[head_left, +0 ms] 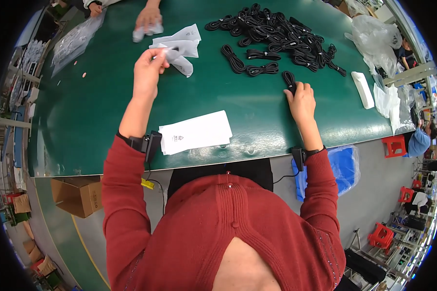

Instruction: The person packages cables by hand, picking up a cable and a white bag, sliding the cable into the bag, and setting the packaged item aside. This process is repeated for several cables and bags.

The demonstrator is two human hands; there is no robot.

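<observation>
A black cable (289,77) is right of centre over the worktop (92,116), its near end pinched in your right hand (303,101), probably so its loops stay together. Your left hand (148,67) pinches a blurred bag (173,56) beside loose bags (191,33). Beyond lies the cable pile (281,38); nearer you, white sheets (199,131).

cable bundle (289,80) partly hidden under r. grip (303,102); print (178,137) on white stack (201,130) too sm. (can't read)

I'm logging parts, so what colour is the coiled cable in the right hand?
Black. The coiled cable shows best in the head view, the only one here.
</observation>
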